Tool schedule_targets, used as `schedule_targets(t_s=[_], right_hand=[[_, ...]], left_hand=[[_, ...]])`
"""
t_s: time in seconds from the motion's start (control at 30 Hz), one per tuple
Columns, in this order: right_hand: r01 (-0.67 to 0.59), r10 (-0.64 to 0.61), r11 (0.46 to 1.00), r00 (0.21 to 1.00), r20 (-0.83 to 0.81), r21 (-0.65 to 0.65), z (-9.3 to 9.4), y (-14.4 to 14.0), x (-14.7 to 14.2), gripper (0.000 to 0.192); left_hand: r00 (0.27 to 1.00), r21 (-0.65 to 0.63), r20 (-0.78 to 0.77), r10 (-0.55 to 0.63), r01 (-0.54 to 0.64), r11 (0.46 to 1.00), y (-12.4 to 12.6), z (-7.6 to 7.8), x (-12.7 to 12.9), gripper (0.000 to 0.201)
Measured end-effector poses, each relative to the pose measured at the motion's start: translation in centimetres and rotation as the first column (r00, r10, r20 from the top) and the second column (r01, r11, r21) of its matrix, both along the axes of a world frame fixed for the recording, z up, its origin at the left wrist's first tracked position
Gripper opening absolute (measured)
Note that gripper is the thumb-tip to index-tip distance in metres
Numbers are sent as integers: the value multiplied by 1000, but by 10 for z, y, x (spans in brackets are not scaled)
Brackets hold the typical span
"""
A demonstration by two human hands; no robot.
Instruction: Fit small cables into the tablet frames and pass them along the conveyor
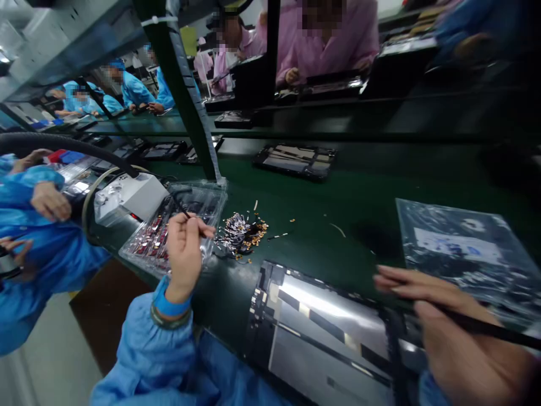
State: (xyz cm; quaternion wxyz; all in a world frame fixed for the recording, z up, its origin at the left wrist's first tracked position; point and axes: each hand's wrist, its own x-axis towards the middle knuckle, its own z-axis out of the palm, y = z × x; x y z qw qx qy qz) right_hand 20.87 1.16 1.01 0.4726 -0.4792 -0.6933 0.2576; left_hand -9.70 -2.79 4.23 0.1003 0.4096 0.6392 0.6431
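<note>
Your left hand [185, 248] is closed narrow around thin tweezers [181, 207], their tips over a clear tray [213, 194] of small reddish parts on the green belt [338, 203]. Just right of the tray lies a loose pile of tiny gold-and-silver parts [242, 232], a few strays scattered past it. Your right hand [443, 332] grips a thin black rod [499, 331], fingers stretched flat over the far corner of the open tablet [321, 332] lying just before you, its silvery inside crossed by dark strips. The rod's end is cut off at the edge. A shiny bag [465, 254] lies behind that hand, its print too blurred to read. What the tweezers pinch, you cannot tell.
</note>
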Motion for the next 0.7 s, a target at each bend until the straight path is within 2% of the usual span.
schedule_targets(t_s=[0.03, 0.07, 0.1, 0.17, 0.2, 0.27, 0.3, 0.37, 0.43, 0.5, 0.57, 0.6, 0.63, 0.7], right_hand=[[-69, 68, 996, 997, 22, 50, 3, -2, -2, 16], [-145, 139, 984, 988, 63, 102, 6, -4, -5, 14], [-210, 193, 965, 974, 116, 155, 7, -6, -8, 15], [-299, 246, 922, 943, 223, 247, 10, -10, -14, 17], [-328, 257, 900, 931, 259, 287, 11, -12, -17, 18], [-355, 255, 872, 917, 306, 338, 13, -14, -22, 19], [-356, 245, 864, 916, 319, 357, 13, -15, -25, 20], [-356, 225, 850, 912, 343, 389, 13, -17, -29, 21], [-346, 179, 834, 906, 383, 430, 12, -19, -33, 22], [-334, 109, 812, 892, 438, 479, 11, -20, -36, 23], [-317, 53, 808, 879, 474, 496, 12, -20, -36, 22], [-293, 36, 822, 882, 469, 489, 13, -20, -35, 20], [-246, 11, 843, 898, 441, 479, 13, -19, -33, 18], [-87, -80, 885, 940, 333, 458, 15, -17, -27, 12]], left_hand=[[961, 22, 225, -160, 159, 987, 1, -1, 16, 16], [863, 38, 414, -288, 300, 953, 2, -2, 31, 18], [754, 32, 547, -364, 416, 909, 2, -4, 46, 20], [581, -8, 688, -434, 604, 797, 1, -8, 70, 23], [531, -33, 710, -463, 681, 731, 1, -11, 79, 25], [484, -109, 699, -526, 800, 591, -2, -14, 93, 29], [486, -163, 673, -558, 833, 529, -3, -14, 98, 30], [531, -282, 568, -628, 843, 458, -7, -13, 106, 29], [596, -399, 392, -701, 797, 454, -11, -12, 112, 26], [636, -464, 167, -753, 725, 510, -15, -13, 117, 22], [640, -479, 5, -768, 676, 560, -18, -14, 120, 19], [649, -479, -5, -760, 666, 572, -17, -15, 120, 19], [665, -472, 52, -745, 674, 568, -16, -14, 120, 20], [668, -421, 341, -662, 738, 528, -13, -11, 116, 23]])
